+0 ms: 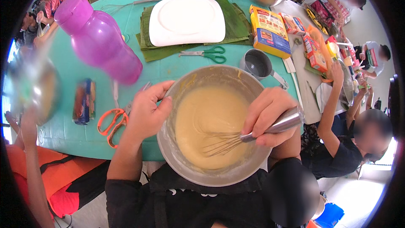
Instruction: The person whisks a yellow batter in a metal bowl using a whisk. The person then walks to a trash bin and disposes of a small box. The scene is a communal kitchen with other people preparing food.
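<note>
A metal mixing bowl (215,182) of smooth yellow batter (205,110) sits close against my body at the table edge. My left hand (152,110) grips its left rim, thumb at the top edge. With my right hand (273,117) I hold a wire whisk (286,122) by its metal handle, tilted so that its wires dip into the batter. Smears of batter coat the inner wall. Orange-handled scissors (110,123) lie beside my left wrist. Beyond the bowl's right rim stands a grey measuring cup (256,63).
The green table (171,69) holds a purple bottle (101,44), a white lid-like tray (186,20) on banana leaves (227,12), green-handled scissors (205,53), a yellow box (269,31), a white spatula (292,72) and another whisk (136,3). People work at bowls on several sides.
</note>
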### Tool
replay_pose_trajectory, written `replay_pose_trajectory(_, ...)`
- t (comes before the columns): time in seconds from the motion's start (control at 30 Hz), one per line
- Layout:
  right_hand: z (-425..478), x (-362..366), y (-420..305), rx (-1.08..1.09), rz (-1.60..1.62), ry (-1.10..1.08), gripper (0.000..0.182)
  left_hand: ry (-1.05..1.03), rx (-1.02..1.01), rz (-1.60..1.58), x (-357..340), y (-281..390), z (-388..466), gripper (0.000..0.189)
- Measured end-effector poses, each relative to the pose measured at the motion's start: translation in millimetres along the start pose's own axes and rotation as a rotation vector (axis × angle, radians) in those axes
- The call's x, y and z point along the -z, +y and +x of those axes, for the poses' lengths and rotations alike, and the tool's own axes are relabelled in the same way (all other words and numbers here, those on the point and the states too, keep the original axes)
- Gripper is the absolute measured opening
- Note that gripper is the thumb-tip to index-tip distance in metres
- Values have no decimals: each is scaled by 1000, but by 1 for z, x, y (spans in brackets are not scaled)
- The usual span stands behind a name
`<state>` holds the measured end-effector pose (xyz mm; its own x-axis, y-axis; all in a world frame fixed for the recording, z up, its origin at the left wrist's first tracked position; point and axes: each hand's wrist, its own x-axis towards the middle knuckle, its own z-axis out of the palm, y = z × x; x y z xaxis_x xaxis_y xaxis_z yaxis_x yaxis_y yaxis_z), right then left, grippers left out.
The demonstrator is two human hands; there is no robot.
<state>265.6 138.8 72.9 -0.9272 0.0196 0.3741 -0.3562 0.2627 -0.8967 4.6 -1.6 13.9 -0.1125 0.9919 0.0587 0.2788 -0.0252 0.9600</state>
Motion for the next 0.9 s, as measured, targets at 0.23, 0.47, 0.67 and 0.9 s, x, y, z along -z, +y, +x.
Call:
replay_pose_trajectory(0.23, -12, 13, -1, -21, -305, 344, 9, 24, -7, 36, 0, 0, -2, 33)
replay_pose_trajectory(0.47, 4, -3, 4, 60, -118, -12, 10, 19, -16, 5, 1, 0, 1, 34)
replay_pose_trajectory(0.67, -9, 5, -6, 225, -54, 208, 11, 23, 8, 53, 1, -2, -2, 33)
replay_pose_trajectory(0.9, 5, -2, 12, 113, -264, 359, 11, 23, -10, 51, 0, -1, -1, 33)
